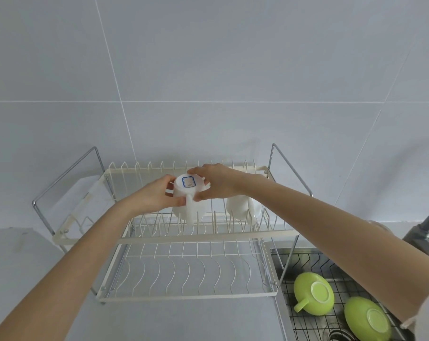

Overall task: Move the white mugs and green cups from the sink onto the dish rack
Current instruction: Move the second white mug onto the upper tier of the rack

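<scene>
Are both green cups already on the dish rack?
No, both green cups lie upside down in the sink, beside the dish rack.

Upper tier of dish rack (209,238): held white mug (184,203) and second mug (240,207) are taking the centre-right; left side is sitting open. Lower tier is lying bare, but the front rail is partly blocking reach into it.

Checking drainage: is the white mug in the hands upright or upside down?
Upside down: the white mug shows its labelled base upward, gripped by left hand and right hand.

Dish rack (208,238) on grey counter (159,321)
</scene>
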`<action>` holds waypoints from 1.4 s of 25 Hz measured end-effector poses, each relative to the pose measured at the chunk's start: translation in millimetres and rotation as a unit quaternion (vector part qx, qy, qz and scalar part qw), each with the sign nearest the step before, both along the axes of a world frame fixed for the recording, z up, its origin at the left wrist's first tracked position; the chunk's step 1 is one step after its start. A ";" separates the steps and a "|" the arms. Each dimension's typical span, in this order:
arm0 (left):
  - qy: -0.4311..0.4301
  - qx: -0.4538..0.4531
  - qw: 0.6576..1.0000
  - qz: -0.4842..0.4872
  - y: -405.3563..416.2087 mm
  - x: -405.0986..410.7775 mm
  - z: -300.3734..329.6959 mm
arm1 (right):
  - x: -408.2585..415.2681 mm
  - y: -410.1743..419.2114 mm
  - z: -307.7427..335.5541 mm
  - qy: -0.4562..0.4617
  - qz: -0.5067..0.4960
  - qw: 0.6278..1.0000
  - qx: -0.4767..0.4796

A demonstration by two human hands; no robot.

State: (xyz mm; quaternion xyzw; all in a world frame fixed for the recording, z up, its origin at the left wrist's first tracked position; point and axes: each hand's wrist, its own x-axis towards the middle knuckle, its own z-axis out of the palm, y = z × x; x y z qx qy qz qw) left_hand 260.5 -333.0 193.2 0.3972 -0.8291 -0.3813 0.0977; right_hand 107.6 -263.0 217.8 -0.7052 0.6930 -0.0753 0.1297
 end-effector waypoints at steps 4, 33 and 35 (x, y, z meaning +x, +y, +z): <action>-0.015 -0.006 1.000 -0.005 -1.6 -1.0 0.7 | 1.6 0.4 2.7 0.016 -0.001 1.000 0.010; -0.180 -0.381 0.903 -0.086 228.2 -113.9 84.5 | -135.9 250.5 56.6 0.114 -0.093 0.989 -0.007; -0.183 -0.375 0.903 -0.098 243.0 -135.7 76.3 | -155.5 266.6 50.0 0.113 -0.098 0.989 0.005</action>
